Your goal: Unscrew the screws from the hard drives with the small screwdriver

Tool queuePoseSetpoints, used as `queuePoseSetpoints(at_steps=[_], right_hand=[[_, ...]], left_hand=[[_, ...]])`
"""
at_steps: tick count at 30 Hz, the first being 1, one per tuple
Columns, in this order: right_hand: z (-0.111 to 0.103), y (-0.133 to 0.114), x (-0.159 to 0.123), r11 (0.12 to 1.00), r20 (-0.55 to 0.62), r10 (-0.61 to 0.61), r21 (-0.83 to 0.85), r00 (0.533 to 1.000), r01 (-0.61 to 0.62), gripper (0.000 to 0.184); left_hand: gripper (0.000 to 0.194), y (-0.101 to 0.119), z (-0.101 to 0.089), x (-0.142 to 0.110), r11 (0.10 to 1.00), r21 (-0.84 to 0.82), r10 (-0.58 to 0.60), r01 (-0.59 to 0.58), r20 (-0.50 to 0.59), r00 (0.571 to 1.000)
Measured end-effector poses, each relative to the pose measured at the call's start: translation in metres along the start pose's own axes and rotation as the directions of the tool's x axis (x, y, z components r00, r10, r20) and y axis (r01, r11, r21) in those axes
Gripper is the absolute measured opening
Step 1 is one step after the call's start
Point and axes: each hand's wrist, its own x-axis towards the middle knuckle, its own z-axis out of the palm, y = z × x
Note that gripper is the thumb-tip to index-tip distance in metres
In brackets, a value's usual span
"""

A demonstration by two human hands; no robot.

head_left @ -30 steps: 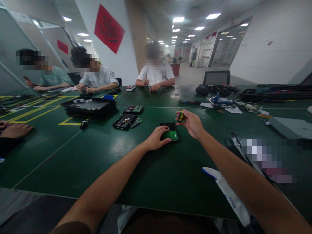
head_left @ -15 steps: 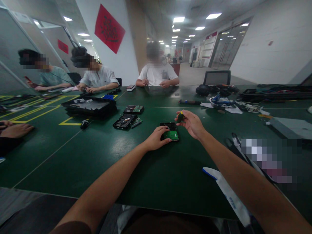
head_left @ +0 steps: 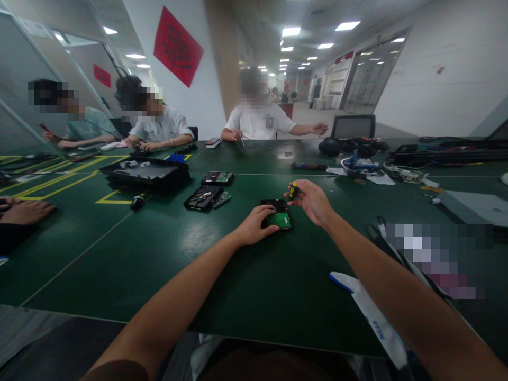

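Note:
A hard drive with a green circuit board facing up lies flat on the table in front of me. My left hand grips it from the left, fingers along the far side and thumb at the near edge. In my right hand, a stubby black-and-yellow screwdriver handle is pinched between fingers and thumb. This hand hovers just above the drive's right far corner. The shaft runs down towards the drive; I cannot make out its tip.
Behind lie opened hard drives and a loose circuit board. A black tray stands far left. A white-and-blue item lies under my right forearm. Co-workers sit opposite; another person's hand rests at left.
The screwdriver handle has turned in my right fingers, showing more yellow. My left hand and the drive stay put. The co-worker opposite has stretched an arm out to the side.

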Motion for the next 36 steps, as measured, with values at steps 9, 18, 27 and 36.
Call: queuePoseSetpoints(at_steps=[9,18,27,36], right_hand=[[0.0001,-0.0031,-0.0014,0.995,0.013,-0.037,-0.095,0.999,0.038,0.026],[0.0007,-0.0033,-0.0006,0.997,0.002,-0.016,-0.078,1.000,0.016,0.029],[0.0011,-0.0011,-0.0008,0.998,0.009,-0.027,-0.049,1.000,0.027,0.032],[-0.0022,-0.0019,0.0010,0.986,-0.002,-0.065,-0.156,0.998,0.064,0.032]], left_hand=[[0.062,-0.0017,0.0012,-0.0003,1.000,0.000,-0.003,0.003,-0.007,1.000],[0.062,0.0001,-0.0004,-0.0001,1.000,0.003,-0.010,0.010,0.002,1.000],[0.062,-0.0006,0.0003,0.0001,1.000,-0.005,-0.001,0.001,-0.006,1.000],[0.061,0.0003,-0.0006,0.0007,1.000,-0.007,-0.019,0.019,0.007,1.000]])
